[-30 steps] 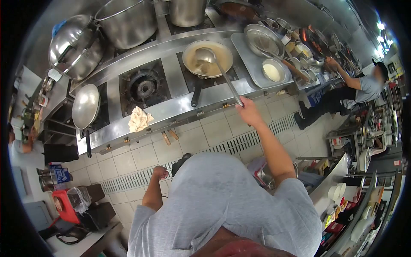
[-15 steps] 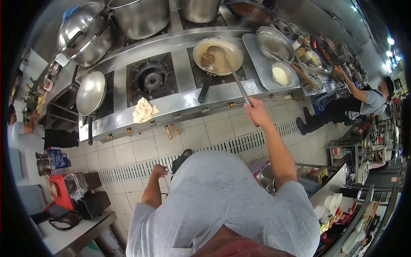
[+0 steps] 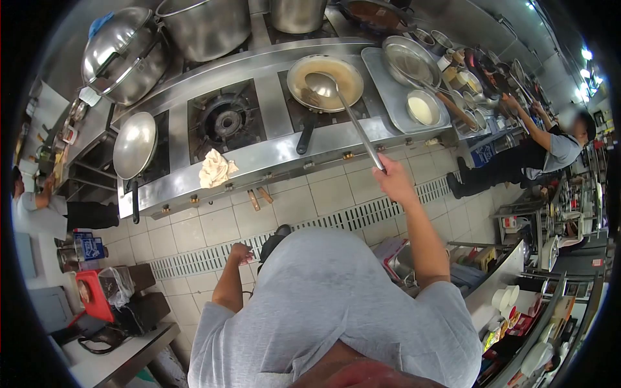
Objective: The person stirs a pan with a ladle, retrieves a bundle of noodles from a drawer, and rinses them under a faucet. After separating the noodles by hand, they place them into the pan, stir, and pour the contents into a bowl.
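Note:
My right hand [image 3: 396, 181] is closed around the end of a long metal ladle [image 3: 362, 132]. The ladle's shiny bowl rests in a frying pan [image 3: 358, 70] of pale brown liquid, partly covering a darker brown clump [image 3: 309, 98]. The pan sits on a stove burner, its black handle [image 3: 306, 134] pointing towards me. My left hand [image 3: 240, 253] hangs low at my side, away from the stove, its fingers loosely apart with nothing visible in them.
A crumpled cloth [image 3: 217, 169] lies on the stove's front edge beside a bare burner [image 3: 227, 121]. Another pan [image 3: 135, 145] stands at left. A tray [image 3: 381, 84] at right carries a strainer [image 3: 410, 59] and a bowl [image 3: 424, 109]. Large pots stand behind. Other people work at both sides.
The ladle's bowl has shifted slightly left and down and now covers part of the brown clump. My right hand has moved slightly down and right, nearer the handle's end.

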